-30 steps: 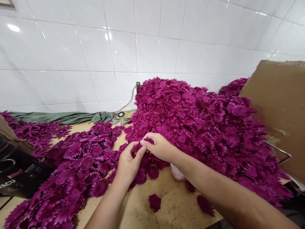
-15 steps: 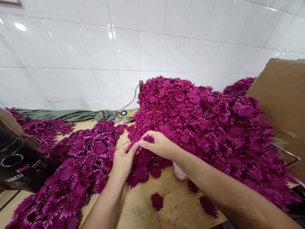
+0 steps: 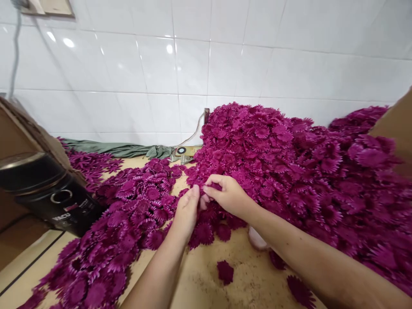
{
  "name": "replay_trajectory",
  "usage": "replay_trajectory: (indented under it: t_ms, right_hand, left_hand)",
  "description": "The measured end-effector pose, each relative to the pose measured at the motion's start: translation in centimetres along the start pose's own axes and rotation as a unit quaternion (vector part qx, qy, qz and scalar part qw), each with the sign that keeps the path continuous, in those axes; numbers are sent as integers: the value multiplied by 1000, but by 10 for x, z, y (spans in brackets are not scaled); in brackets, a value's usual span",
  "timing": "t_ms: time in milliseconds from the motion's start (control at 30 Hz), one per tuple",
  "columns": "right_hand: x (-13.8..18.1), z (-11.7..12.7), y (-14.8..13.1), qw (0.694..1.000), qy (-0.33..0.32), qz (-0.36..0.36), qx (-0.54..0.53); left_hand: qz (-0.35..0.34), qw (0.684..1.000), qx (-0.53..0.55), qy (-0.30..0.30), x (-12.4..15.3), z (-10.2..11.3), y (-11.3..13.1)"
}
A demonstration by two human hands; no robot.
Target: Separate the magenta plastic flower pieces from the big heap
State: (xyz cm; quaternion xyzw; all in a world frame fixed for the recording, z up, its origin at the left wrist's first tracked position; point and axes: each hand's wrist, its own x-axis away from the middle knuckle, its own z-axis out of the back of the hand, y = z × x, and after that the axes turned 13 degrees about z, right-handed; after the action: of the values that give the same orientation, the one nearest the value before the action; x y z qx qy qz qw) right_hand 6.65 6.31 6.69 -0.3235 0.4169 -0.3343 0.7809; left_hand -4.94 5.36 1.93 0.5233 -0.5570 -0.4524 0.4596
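My left hand [image 3: 188, 210] and my right hand [image 3: 225, 195] meet at the front edge of a big heap of magenta artificial flower heads [image 3: 257, 146]. Both sets of fingers are pinched together on a magenta flower piece [image 3: 215, 186], mostly hidden by the fingers. Thumb and forefinger of the right hand curl around part of it, while the left thumb presses at its other side. A single dark flower piece [image 3: 225, 272] lies on the tan table [image 3: 193, 279] below my hands, and another flower piece [image 3: 300, 292] rests by my right forearm.
A second pile of magenta flowers [image 3: 106, 244] spreads along the left. Beside it a black canister [image 3: 61, 197] leans near cardboard [image 3: 35, 133]. A green cloth [image 3: 119, 148] and a yellow device [image 3: 189, 151] lie against the tiled wall [image 3: 161, 64]. Cardboard [image 3: 395, 128] stands at right.
The view has turned left, so everything sits further right and more of the canister shows. Both hands stay together at the flower piece, with fingers slightly shifted.
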Motion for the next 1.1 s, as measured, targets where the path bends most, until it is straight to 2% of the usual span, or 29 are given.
replay_trajectory:
  t_ms: [100, 200, 333, 467, 533, 600, 733, 800, 933, 1100]
  right_hand:
    - [0, 2, -3, 995, 35, -22, 93]
    - [-2, -3, -5, 975, 66, -23, 212]
    - [-14, -3, -1, 952, 87, -13, 293]
    - [-27, 28, 17, 929, 177, -55, 321]
    - [-26, 50, 28, 932, 203, -90, 287]
    - [-21, 67, 36, 943, 193, -84, 257]
    - [-11, 79, 43, 940, 193, -67, 272]
    - [-9, 83, 46, 927, 200, -70, 310]
    - [-6, 97, 53, 900, 186, -97, 383]
    - [8, 110, 58, 843, 154, -112, 503]
  left_hand:
    - [-30, 999, 16, -42, -1, -1, -2]
    - [-22, 999, 28, -27, -5, -4, -6]
    - [-21, 999, 44, 5, -4, -7, -6]
    - [-70, 995, 42, 63, 2, 1, 4]
    - [-77, 991, 60, 96, 3, 8, 8]
    - [-58, 989, 86, 107, 1, 14, 10]
    - [-23, 996, 60, 62, -2, 11, 6]
    - [-22, 998, 40, 50, -2, 7, 4]
    - [-15, 998, 15, 67, -2, 3, 1]
    - [3, 993, -105, 44, -8, 0, -7]
